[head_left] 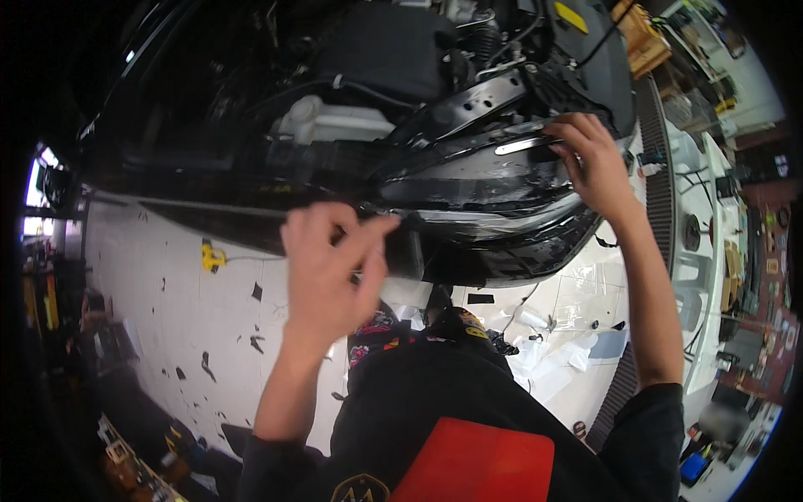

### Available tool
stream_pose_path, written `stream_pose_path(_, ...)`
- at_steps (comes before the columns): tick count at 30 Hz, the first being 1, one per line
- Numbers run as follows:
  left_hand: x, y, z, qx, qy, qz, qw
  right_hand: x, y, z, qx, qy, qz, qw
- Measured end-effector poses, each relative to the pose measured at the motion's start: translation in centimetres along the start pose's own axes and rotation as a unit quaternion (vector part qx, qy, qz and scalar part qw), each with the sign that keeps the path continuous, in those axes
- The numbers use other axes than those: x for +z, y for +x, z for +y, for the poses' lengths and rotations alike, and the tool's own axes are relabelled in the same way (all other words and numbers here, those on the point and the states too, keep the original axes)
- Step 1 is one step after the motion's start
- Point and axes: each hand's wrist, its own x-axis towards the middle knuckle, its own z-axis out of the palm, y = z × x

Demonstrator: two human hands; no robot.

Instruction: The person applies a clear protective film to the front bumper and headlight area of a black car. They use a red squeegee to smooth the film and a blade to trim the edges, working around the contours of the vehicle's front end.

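In front of me is the front corner of a black car, its headlight (485, 176) glossy, with wet-looking reflections. My right hand (592, 163) is at the lamp's outer end, fingers pinched around a slim silver tool like a cutter handle (520, 145); its other end is hidden by the fingers. My left hand (330, 268) is raised before the bumper (493, 259), left of the lamp. It is smeared by motion, index finger stretched toward the panel edge and thumb apart from it, with nothing visible held. A dark flap (407, 251) hangs beside that fingertip.
The engine bay lies exposed, with a white reservoir (335, 121) and black cover (381, 50). On the tiled floor are a yellow tool (213, 256) with a cord, several black scraps (207, 366) and crumpled clear sheeting (544, 364). White shelving (707, 209) stands at right.
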Motion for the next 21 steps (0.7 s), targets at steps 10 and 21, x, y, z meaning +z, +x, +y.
stream_pose_path(10, 3.3, -2.6, 1.8, -0.082, 0.135, -0.127, 0.979, 0.6, -0.1, 2.0, -0.017, 0.051, -0.012, 0.998)
stream_pose_path(21, 2.9, -2.8, 3.1, -0.082, 0.218, -0.211, 0.949, -1.2, -3.9, -5.5, 0.113, 0.175, 0.034, 0.977)
